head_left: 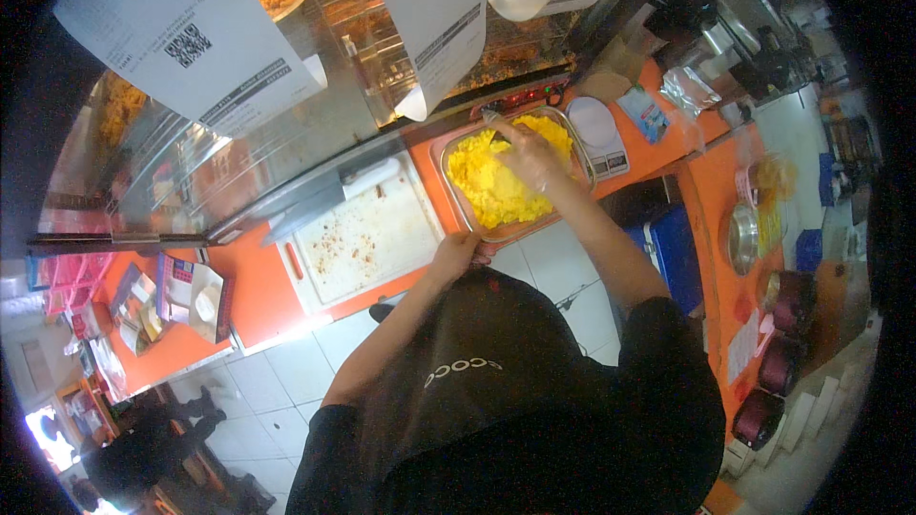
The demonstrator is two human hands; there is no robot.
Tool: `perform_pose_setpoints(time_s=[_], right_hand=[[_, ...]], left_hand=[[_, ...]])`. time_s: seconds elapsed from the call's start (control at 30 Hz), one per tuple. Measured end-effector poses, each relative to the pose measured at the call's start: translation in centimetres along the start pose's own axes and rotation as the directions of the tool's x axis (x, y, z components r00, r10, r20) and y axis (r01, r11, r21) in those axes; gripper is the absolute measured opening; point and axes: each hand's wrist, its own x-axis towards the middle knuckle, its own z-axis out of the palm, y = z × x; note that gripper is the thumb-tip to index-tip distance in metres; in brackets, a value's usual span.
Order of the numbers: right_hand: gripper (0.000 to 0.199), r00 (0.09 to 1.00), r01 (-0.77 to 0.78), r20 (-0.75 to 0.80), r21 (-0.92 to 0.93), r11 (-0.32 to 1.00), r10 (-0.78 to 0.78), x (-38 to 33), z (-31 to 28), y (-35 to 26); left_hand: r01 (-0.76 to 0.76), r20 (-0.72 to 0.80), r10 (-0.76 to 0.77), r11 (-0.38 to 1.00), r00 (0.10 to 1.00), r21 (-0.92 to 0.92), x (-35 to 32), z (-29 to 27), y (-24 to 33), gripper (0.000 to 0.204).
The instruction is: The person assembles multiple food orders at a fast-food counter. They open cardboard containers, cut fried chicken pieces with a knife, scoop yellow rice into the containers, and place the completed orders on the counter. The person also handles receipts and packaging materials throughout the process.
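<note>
A metal tray (446,193) on the orange counter is heaped with soft, crumbly yellow food (491,181). Over its far half, my right hand (527,154) is closed around a utensil, apparently a spoon; a dark part of it shows under the fingers, but its full shape is hidden. Something clear and shiny, like a thin plastic glove, covers that hand. At the tray's near left corner my left hand (460,253) is closed at the rim, its fingers partly hidden by the black cap below.
Left of the tray lies a white cutting board (367,238) with brown crumbs and a white-handled knife (370,176). A glass food case (286,143) with hanging papers runs along the back. Right of the tray sits a white scale (599,129); pots (778,362) stand farther right.
</note>
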Motion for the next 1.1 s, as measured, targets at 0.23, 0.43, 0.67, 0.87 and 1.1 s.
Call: perform_pose_setpoints(time_s=[0.23,0.43,0.67,0.87,1.1], right_hand=[[0.061,0.986,0.099,-0.050,-0.578,0.810,-0.156,-2.2,4.8,0.7],[0.047,0.988,0.119,-0.032,-0.465,0.877,-0.151,-1.9,7.7,2.3],[0.037,0.979,0.170,-0.025,-0.449,0.877,-0.203,-1.8,7.1,1.8],[0.048,0.995,0.036,-0.095,0.094,0.995,-0.027,-1.1,3.2,0.7],[0.053,0.986,-0.033,-0.122,0.527,0.849,0.114,-2.3,3.0,1.1]], left_hand=[[-0.039,0.037,0.036,0.995,0.999,0.090,-0.2,-0.2,0.4,0.045],[0.077,0.082,-0.068,0.990,0.994,-0.115,0.9,-0.6,-1.0,0.039],[0.110,0.099,-0.101,0.990,0.990,-0.090,1.9,-1.1,-2.4,0.039],[0.127,0.076,-0.118,0.983,0.990,-0.129,2.3,-1.0,-2.4,0.044],[0.132,0.058,-0.126,0.984,0.990,-0.119,2.0,-1.2,-2.8,0.043]])
